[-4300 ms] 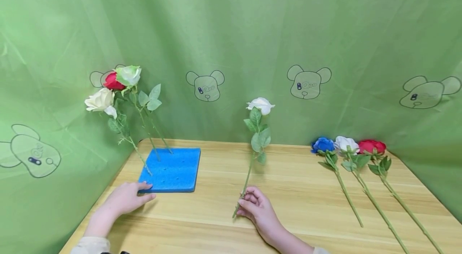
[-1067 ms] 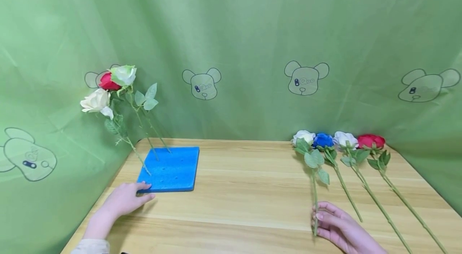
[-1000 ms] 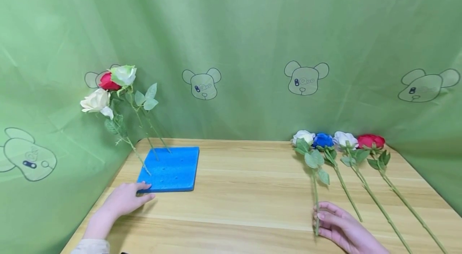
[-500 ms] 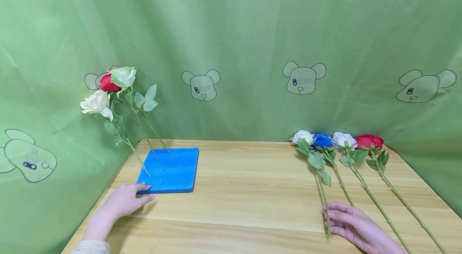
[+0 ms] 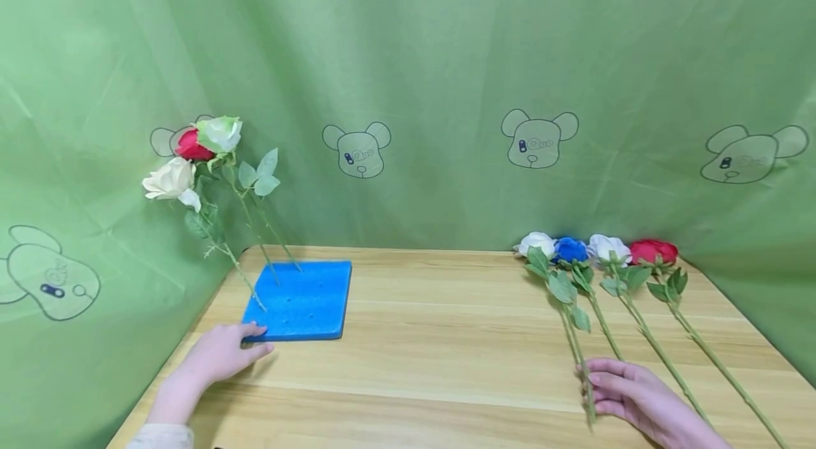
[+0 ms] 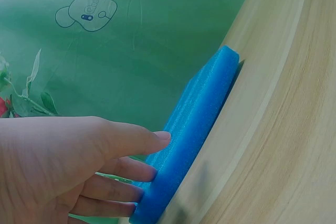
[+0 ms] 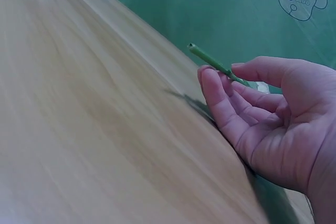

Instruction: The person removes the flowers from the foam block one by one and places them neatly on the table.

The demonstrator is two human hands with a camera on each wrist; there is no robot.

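Note:
At the right of the table, my right hand (image 5: pixel 637 396) pinches the lower stem of a white rose (image 5: pixel 535 244). Its bloom lies beside a blue rose (image 5: pixel 569 249), and the cut stem end pokes out past my fingertips, raised over the wood in the right wrist view. Over at the left, my left hand (image 5: pixel 219 355) rests with extended fingers on the near left corner of a blue foam block (image 5: pixel 319 300); the left wrist view shows the fingertips at its edge. A cream rose (image 5: pixel 171 180), a red rose (image 5: pixel 193 144) and a greenish-white rose (image 5: pixel 219 133) stand leaning in the foam.
Right of the blue rose lie another white rose (image 5: pixel 608 249) and a red rose (image 5: pixel 653 251), stems toward the near side. The wooden table (image 5: pixel 433 343) ends at the back against a green curtain (image 5: pixel 433 81). Small holes dot the foam.
The white rose, held upright mid-table earlier, has come down at the right beside the blue one. In the last second my right hand has swung its stem end rightward. The left hand stays put.

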